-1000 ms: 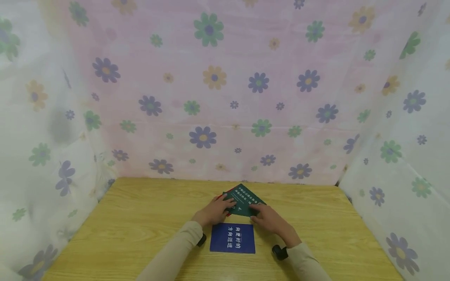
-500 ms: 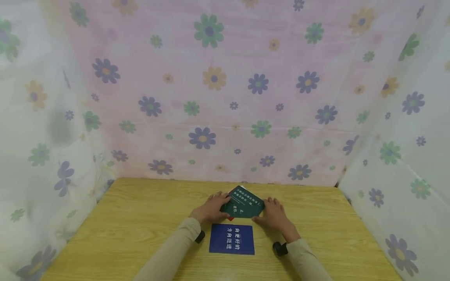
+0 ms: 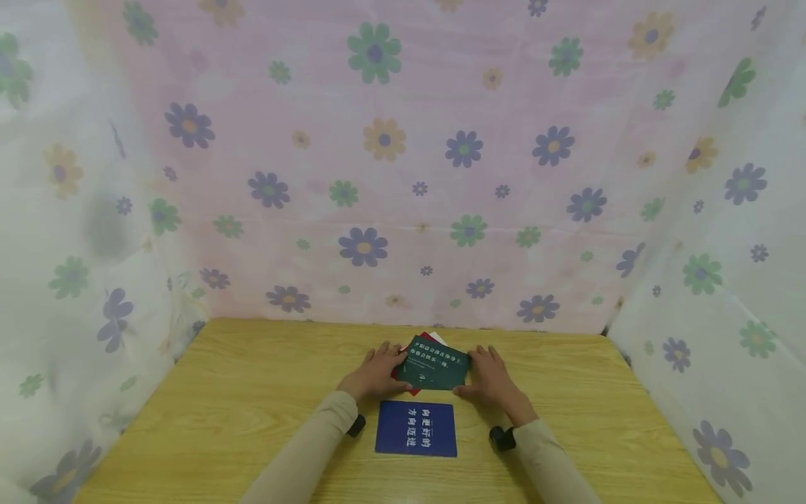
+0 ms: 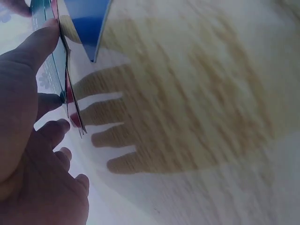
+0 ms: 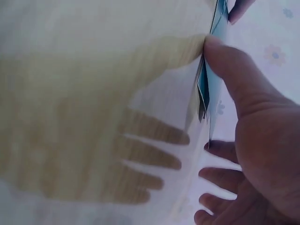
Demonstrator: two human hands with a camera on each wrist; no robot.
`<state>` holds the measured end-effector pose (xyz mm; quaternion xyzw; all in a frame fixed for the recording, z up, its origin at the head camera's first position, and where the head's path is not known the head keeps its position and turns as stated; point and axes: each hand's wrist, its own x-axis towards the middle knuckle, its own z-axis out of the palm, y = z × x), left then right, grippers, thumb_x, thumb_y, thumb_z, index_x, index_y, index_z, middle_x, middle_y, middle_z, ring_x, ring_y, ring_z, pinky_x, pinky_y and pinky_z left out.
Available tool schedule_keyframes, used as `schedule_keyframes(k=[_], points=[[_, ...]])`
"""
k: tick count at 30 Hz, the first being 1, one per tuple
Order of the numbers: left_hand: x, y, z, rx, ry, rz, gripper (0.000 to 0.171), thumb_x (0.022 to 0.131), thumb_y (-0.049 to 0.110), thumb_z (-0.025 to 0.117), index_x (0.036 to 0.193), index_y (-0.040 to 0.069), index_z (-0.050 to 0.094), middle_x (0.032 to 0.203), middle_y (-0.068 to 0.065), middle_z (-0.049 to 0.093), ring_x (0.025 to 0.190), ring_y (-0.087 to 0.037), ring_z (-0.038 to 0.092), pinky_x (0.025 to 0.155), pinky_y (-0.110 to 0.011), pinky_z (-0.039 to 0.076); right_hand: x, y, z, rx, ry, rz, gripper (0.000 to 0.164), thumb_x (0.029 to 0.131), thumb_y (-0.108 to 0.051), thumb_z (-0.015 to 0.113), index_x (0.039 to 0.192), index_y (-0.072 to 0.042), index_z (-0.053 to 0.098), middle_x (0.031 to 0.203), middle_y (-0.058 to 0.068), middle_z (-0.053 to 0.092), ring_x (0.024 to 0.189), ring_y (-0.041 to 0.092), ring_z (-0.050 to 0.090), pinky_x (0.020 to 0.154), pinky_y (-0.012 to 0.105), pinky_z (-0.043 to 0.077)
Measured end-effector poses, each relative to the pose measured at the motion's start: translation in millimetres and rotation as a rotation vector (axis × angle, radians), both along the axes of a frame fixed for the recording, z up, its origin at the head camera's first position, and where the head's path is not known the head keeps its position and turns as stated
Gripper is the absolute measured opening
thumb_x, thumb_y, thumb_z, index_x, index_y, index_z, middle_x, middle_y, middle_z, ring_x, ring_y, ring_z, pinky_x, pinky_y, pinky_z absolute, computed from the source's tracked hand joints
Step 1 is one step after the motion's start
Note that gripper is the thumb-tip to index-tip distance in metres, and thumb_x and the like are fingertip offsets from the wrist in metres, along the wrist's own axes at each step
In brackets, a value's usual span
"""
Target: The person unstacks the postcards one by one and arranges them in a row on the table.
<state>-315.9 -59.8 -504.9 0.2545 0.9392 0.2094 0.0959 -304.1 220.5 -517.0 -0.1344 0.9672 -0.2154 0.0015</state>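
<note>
A dark green card [image 3: 434, 364] with white printed characters lies on top of a loose pile. Beneath it, the edges of a red card [image 3: 415, 392] and a white card [image 3: 437, 338] stick out at uneven angles. My left hand [image 3: 376, 373] is at the pile's left side, its thumb touching the near edge and its index finger at the corner. On the opposite side my right hand [image 3: 492, 378] has its thumb and index finger against the edges, other fingers spread. In both wrist views the cards appear nearly edge-on. Most of the lower cards' faces are hidden.
A dark blue card [image 3: 415, 428] with white characters lies separately, nearer to me. The wooden table [image 3: 264, 413] reaches back to a flower-patterned cloth [image 3: 403, 266], which also hangs at both sides. Black wrist cameras [image 3: 502, 439] sit by the sleeves.
The green card has turned straighter between the hands. The right hand moved from on top of the card to its right edge. The left fingers shifted to the left edge. The blue card stayed put.
</note>
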Motion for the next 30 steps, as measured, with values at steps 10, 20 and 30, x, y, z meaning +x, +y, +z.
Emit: schedule_keyframes(k=[10,20,30], points=[[-6.2,-8.6,-0.8,0.028,0.001,0.018,0.088,0.092,0.039,0.075,0.157,-0.002,0.033,0.165,-0.024,0.026,0.155,-0.044,0.014,0.125,-0.060,0.014,-12.5,6.3,4.9,-0.089,-0.056,0.152,0.086,0.075,-0.026,0.090,0.145,0.006,0.049,0.153,0.033,0.041,0.147,0.058,0.021,0.118,0.069,0.021],[-20.2,-26.4,-5.2,0.007,-0.066,0.009,0.092,0.084,0.042,0.082,0.157,0.007,0.038,0.167,-0.023,0.020,0.155,-0.046,0.008,0.126,-0.060,0.010,-21.5,10.9,2.9,-0.071,-0.117,0.200,0.091,0.073,-0.029,0.092,0.147,0.001,0.048,0.158,0.033,0.032,0.149,0.055,0.017,0.117,0.072,0.022],[-18.7,-30.7,-7.0,0.055,-0.037,0.010,0.088,0.082,0.041,0.085,0.154,0.011,0.045,0.165,-0.024,0.024,0.155,-0.047,0.010,0.125,-0.061,0.011,-19.9,12.2,1.9,-0.058,-0.110,0.188,0.092,0.073,-0.031,0.093,0.147,0.000,0.050,0.159,0.032,0.030,0.152,0.053,0.013,0.118,0.072,0.019]])
